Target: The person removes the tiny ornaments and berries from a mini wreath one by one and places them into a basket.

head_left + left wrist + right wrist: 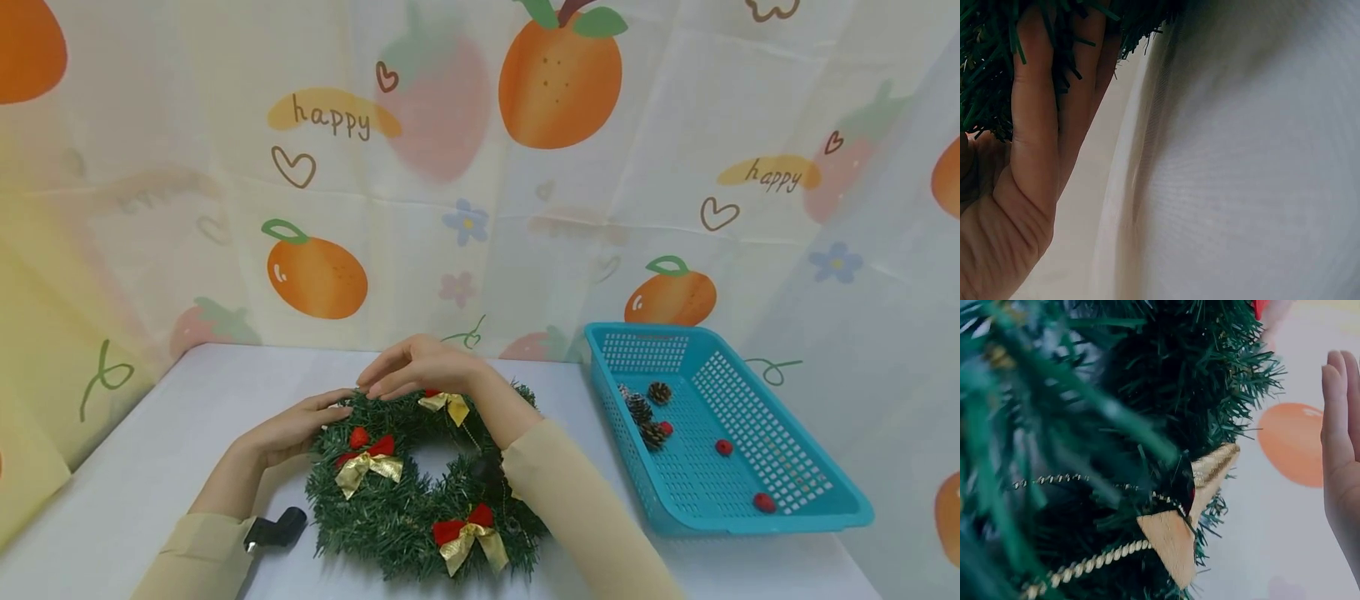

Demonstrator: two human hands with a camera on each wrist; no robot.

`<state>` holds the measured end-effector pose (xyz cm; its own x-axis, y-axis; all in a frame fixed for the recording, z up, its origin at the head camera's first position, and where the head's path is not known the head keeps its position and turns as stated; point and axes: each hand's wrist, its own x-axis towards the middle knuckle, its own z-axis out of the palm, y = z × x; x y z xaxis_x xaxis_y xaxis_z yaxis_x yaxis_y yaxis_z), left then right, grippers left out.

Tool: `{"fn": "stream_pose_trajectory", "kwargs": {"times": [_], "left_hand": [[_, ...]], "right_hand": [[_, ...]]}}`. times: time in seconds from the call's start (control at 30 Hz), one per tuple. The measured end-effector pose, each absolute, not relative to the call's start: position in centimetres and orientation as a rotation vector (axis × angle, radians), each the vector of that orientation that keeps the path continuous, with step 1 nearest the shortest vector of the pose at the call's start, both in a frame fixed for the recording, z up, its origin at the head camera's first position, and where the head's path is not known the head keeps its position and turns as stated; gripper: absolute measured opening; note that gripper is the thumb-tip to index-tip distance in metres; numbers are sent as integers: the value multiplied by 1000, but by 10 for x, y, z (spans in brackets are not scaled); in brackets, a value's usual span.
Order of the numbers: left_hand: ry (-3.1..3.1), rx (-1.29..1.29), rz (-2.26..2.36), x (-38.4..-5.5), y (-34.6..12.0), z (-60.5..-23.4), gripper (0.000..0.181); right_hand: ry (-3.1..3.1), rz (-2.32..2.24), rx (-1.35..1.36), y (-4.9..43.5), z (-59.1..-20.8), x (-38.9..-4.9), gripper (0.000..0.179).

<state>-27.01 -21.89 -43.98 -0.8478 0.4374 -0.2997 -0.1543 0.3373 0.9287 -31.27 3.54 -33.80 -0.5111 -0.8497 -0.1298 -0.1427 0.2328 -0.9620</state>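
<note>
A green tinsel wreath (352, 508) lies on the white table, trimmed with red-and-gold bows (370, 467) and a small red berry (359, 437). My left hand (288, 427) touches its upper left edge, and the straight fingers (1035, 125) run in under the green strands in the left wrist view. Over the wreath's far edge hovers my right hand (423, 367), its fingers loosely bent, holding nothing visible. In the right wrist view that hand (1342, 444) is apart from the greenery, near a gold bow (1172, 540) and a gold bead chain (1085, 569).
To the right stands a blue plastic basket (750, 527) with several pine cones (660, 392) and red berries (764, 502) in it. A black wrist camera (277, 529) sits at the left sleeve. Behind the table hangs a fruit-printed curtain (487, 250).
</note>
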Motion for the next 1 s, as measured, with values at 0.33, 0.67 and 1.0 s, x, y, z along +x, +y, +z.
{"fn": "stream_pose_trajectory", "kwargs": {"times": [0.33, 0.67, 1.0], "left_hand": [[2084, 261, 1539, -271, -219, -438, 74], [2041, 369, 1584, -270, -220, -438, 66], [2024, 390, 1588, -273, -223, -442, 65]], "right_hand": [[1782, -1245, -928, 21, -346, -316, 35], [1782, -1195, -951, 9, -357, -315, 33], [1783, -1125, -952, 6, -368, -312, 35]]}}
